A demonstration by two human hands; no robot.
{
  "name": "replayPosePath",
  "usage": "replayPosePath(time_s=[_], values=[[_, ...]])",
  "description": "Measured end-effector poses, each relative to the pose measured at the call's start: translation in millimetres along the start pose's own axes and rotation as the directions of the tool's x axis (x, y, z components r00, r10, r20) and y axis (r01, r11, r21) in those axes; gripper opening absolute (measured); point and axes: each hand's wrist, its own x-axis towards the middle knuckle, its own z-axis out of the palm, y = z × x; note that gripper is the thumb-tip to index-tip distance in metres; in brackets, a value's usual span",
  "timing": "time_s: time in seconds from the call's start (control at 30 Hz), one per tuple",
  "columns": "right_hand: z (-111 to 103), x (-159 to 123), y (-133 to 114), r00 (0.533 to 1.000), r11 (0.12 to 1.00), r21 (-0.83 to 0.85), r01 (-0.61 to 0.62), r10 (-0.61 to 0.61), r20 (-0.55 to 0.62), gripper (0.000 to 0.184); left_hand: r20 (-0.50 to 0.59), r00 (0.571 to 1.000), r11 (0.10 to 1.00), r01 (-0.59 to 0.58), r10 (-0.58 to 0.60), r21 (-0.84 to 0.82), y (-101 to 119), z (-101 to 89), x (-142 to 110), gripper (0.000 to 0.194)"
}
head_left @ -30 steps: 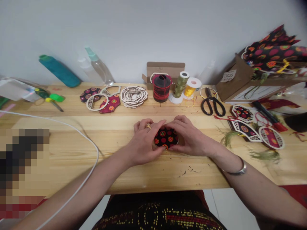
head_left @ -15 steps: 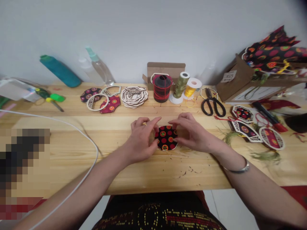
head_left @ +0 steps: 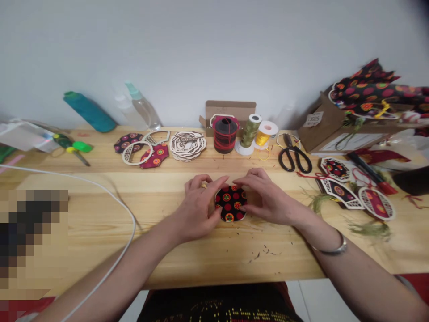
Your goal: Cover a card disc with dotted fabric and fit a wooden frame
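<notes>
Between my hands lies a small black fabric-covered piece (head_left: 232, 203) with red dots and orange-green flowers, a pale edge showing at its rim. My left hand (head_left: 198, 208) grips its left side, with the thumb at the lower left and the fingers curled at the top left. On the opposite side, my right hand (head_left: 270, 199) holds the right edge between thumb and fingers. Both hands rest close to the wooden table (head_left: 161, 264). Parts of the piece's sides are hidden under the fingertips.
Behind stand red cord (head_left: 225, 136), green thread (head_left: 250, 132), yellow thread (head_left: 263, 136) and black scissors (head_left: 294, 154). Stacked cut-out frames (head_left: 187, 146) lie left of them. Finished-looking ornaments (head_left: 342, 192) and a cardboard box (head_left: 321, 129) are at right; a white cable (head_left: 130, 223) crosses the left.
The whole scene sits slightly lower in view, as the camera has tilted up. Both hands keep nearly the same hold on the fabric-covered piece.
</notes>
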Motion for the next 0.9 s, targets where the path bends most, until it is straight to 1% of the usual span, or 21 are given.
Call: replayPosePath(time_s=[0.17, 0.23, 0.27, 0.3, 0.37, 0.4, 0.47, 0.57, 0.6, 0.7, 0.8, 0.9], values=[[-2.1, 2.4, -6.7, 0.999, 1.000, 0.004, -0.007, 0.006, 0.045, 0.050, 0.028, 1.000, 1.000, -0.011, 0.011, 0.004, -1.1, 1.4, -0.7, 0.066], [-2.4, 2.8, -8.2, 1.000, 1.000, 0.011, 0.007, -0.008, 0.005, 0.050, -0.012, 1.000, 1.000, -0.026, 0.026, -0.004, -1.2, 1.0, -0.8, 0.064], [-2.2, 2.9, -8.3, 0.999, 1.000, 0.019, 0.019, -0.018, -0.028, 0.046, -0.052, 0.998, 0.999, -0.032, 0.031, -0.012, -1.2, 0.3, -0.8, 0.062], [-1.7, 3.0, -8.0, 0.998, 0.999, 0.025, 0.031, -0.029, -0.061, 0.038, -0.097, 0.995, 0.999, -0.036, 0.034, -0.021, -1.0, -0.7, -0.6, 0.058], [-0.2, 3.4, -6.4, 0.992, 0.999, 0.021, 0.049, -0.046, -0.122, 0.011, -0.183, 0.983, 0.998, -0.039, 0.031, -0.039, -0.7, -3.1, -0.2, 0.043], [0.6, 3.7, -5.4, 0.989, 0.999, 0.012, 0.051, -0.049, -0.142, 0.003, -0.216, 0.976, 0.998, -0.034, 0.023, -0.047, -0.5, -4.3, 0.0, 0.030], [1.8, 4.3, -3.7, 0.984, 0.999, -0.013, 0.051, -0.053, -0.169, 0.017, -0.252, 0.968, 0.998, -0.033, 0.017, -0.061, -0.7, -5.7, 0.2, 0.005], [1.9, 4.6, -2.5, 0.982, 0.999, -0.032, 0.041, -0.046, -0.181, 0.020, -0.280, 0.959, 0.996, -0.063, 0.042, -0.068, -2.3, -5.1, 0.0, 0.024], [1.7, 4.4, -2.3, 0.981, 0.999, -0.035, 0.036, -0.042, -0.189, 0.021, -0.282, 0.958, 0.996, -0.068, 0.048, -0.062, -3.0, -4.5, -0.2, 0.027], [1.7, 3.4, -1.4, 0.977, 0.998, -0.062, -0.001, -0.012, -0.215, 0.024, -0.280, 0.957, 0.996, -0.080, 0.069, -0.030, -5.2, -2.7, -0.7, 0.030], [2.7, 2.8, 0.0, 0.974, 0.993, -0.108, -0.043, 0.017, -0.226, 0.029, -0.312, 0.944, 0.993, -0.116, 0.105, -0.018, -7.4, -1.5, -1.8, 0.032], [3.8, 3.0, 1.1, 0.974, 0.988, -0.146, -0.054, 0.019, -0.227, 0.031, -0.337, 0.933, 0.990, -0.139, 0.126, -0.014, -9.8, -0.8, -3.0, 0.035]])
